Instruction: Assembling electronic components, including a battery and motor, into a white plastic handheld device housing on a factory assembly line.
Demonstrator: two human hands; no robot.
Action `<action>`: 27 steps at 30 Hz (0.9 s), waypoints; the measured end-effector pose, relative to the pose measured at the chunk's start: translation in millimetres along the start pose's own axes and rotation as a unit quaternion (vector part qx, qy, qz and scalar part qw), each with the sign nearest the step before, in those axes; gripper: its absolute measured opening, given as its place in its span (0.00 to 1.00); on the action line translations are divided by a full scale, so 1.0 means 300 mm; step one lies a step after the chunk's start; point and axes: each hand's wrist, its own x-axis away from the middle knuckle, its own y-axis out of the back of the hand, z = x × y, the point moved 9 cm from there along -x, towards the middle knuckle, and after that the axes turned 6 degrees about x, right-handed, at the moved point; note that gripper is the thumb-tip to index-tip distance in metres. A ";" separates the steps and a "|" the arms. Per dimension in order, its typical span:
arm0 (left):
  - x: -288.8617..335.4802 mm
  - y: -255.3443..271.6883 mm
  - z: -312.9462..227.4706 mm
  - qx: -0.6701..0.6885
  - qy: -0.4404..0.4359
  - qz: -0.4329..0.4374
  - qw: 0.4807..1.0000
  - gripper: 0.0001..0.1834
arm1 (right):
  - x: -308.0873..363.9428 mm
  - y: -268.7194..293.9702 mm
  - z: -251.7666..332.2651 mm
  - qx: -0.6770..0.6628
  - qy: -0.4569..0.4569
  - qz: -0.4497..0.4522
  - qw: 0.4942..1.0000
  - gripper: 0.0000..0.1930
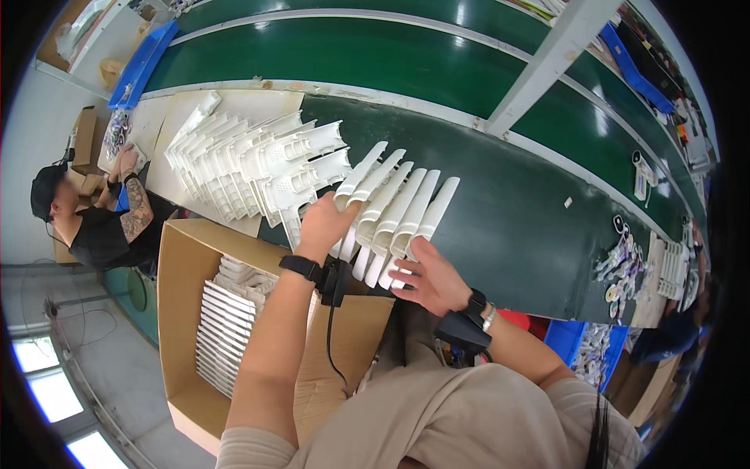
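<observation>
A row of several white curved plastic shells (400, 207), like handle housings, stands on edge and nested together at the front edge of the table. My left hand (326, 225) is closed on the left end of the row, its fingertips partly hidden by the shells. At the right end is my right hand (435, 277), its fingers apart, the thumb by the last shell and the other fingers by the lower ends. Just left of the row, more white plastic shells (242, 160) with ribbed insides lie in overlapping rows on cardboard.
An open cardboard box (181, 313) with stacked white parts (225, 328) stands left of my legs. Beyond the dark green table (516, 227) runs a green conveyor (375, 62), crossed by a white post (547, 66). Small parts (621, 266) lie right; a co-worker (101, 219) sits left.
</observation>
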 end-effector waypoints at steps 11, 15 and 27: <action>0.067 0.011 0.054 0.141 -0.076 -0.063 0.985 0.32 | -0.355 0.166 0.074 -0.030 0.158 0.013 0.987 0.26; 0.044 0.125 0.164 -0.019 -0.033 -0.189 0.981 0.30 | -0.450 -0.071 0.061 -0.093 0.146 0.081 0.982 0.26; 0.367 0.223 0.296 0.244 0.011 -0.219 0.945 0.25 | -0.430 -0.045 0.106 0.061 0.134 -0.077 0.986 0.32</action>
